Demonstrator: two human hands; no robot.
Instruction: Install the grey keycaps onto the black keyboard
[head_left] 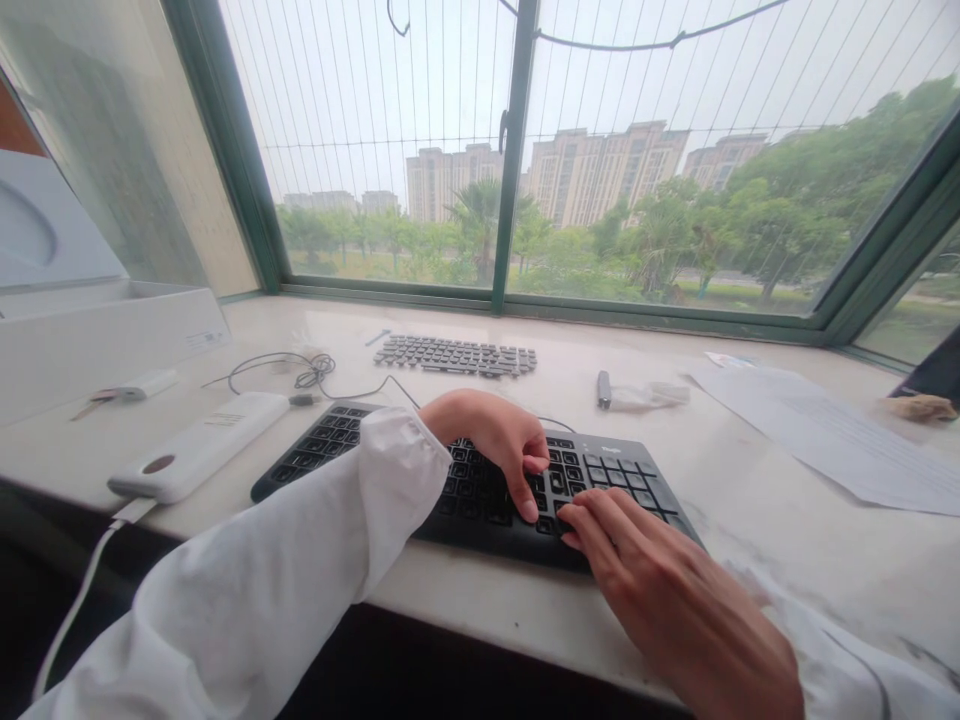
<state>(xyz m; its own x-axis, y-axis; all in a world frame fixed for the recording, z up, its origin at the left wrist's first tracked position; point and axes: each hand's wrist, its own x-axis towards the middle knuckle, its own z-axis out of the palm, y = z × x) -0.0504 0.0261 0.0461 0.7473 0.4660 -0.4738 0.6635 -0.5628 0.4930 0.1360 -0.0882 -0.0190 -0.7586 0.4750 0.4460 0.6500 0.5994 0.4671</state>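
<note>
A black keyboard (480, 545) lies on the white ledge, bare of caps over its main area, while the number pad (622, 475) at its right still carries flat keys. My left hand (495, 435) arches over the middle, bent at the wrist. Its thumb points down onto the keyboard, apart from the curled fingers, and nothing shows in its grasp. My right hand (630, 560) rests at the lower right, fingertips pressed together by the arrow-key area. Whatever they pinch, if anything, is too small or hidden. Loose dark keycaps (457, 355) are laid out in rows behind the keyboard.
A white power bank (202, 445) with a plugged-in white cable (79, 610) sits at left, near a coiled dark cable (315, 370). White boxes (112, 335) stand farther left. Behind at right are a small dark object (604, 390), a clear bag (652, 396) and paper sheets (832, 430).
</note>
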